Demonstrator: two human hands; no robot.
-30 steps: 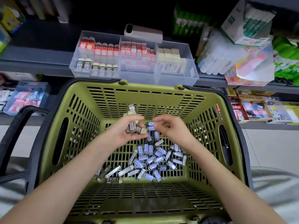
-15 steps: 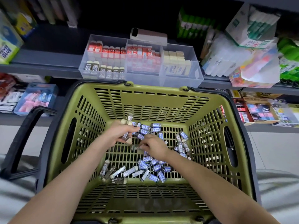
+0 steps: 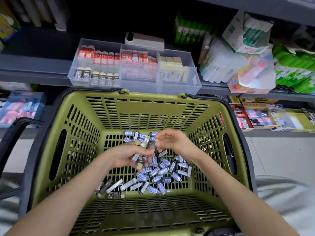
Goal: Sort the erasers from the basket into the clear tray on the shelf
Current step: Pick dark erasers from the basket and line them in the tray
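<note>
Shop shelf [image 3: 42, 72] carrying a three-compartment clear tray [image 3: 192, 82], with a green basket [image 3: 153, 108] of loose erasers [image 3: 158, 172] in front.
Tray compartments hold upright rows of red-sleeved, black-sleeved and cream erasers; a grey phone [image 3: 144, 40] lies on its back rim, and green packs [image 3: 293, 65] crowd the shelf to its right. The basket's far wall stands between both hands and the tray. The left hand [image 3: 124, 155], inside the basket, curls its fingers round a clutch of erasers above the pile. The right hand [image 3: 175, 142] hovers just beside it, fingers curled; blur hides whether they pinch anything.
</note>
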